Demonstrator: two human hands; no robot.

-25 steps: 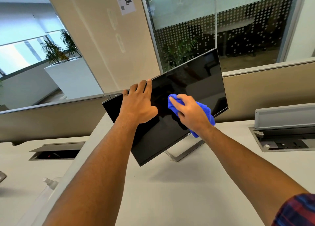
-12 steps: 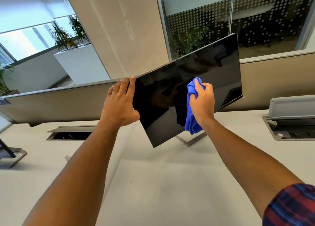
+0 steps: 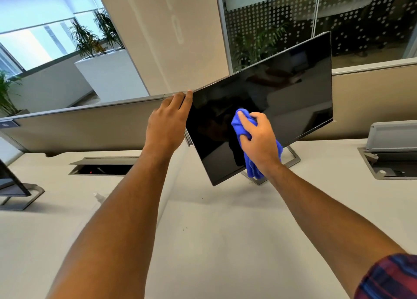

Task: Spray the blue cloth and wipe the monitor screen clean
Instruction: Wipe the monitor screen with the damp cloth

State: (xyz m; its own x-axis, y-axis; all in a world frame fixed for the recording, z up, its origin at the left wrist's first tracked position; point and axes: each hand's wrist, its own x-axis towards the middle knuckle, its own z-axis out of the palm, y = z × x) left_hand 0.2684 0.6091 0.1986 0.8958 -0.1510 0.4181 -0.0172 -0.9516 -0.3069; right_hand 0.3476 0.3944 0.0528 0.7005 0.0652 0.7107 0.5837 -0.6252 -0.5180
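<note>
- Plainly, the left hand (image 3: 168, 124) grips the left edge of the monitor (image 3: 282, 91), fingers curled round the top corner; I judge it is there to brace the panel so it does not swing or tip under the wiping pressure.
- The right hand (image 3: 257, 138) is clamped on the blue cloth (image 3: 242, 124), pressing the bunched wad flat against the lower middle of the screen, just to the right of the left hand.
- A loose tail of the cloth hangs below the right wrist, past the monitor's bottom edge, touching nothing that I can make out.
- The bunching gives a padded face for rubbing, so the fingers (image 3: 244, 118) bear on the fabric, not the glass.
- The monitor stands on its open metal foot (image 3: 293, 161) on the worktop (image 3: 214, 231), behind and below the right hand, and appears tilted in this view.
- Wiping seems well under way; whether the screen is clean yet cannot be told from its dark reflections.
- Counts: two hands, both occupied; one blue cloth; one monitor being cleaned.
- One second monitor (image 3: 11, 183) shows partly at the far left, well apart from the left hand.
- Two cable hatches are set in the worktop: one (image 3: 101, 165) left of the left forearm, one (image 3: 390, 163) well right of the right hand.
- No spray bottle can be identified with certainty.
</note>
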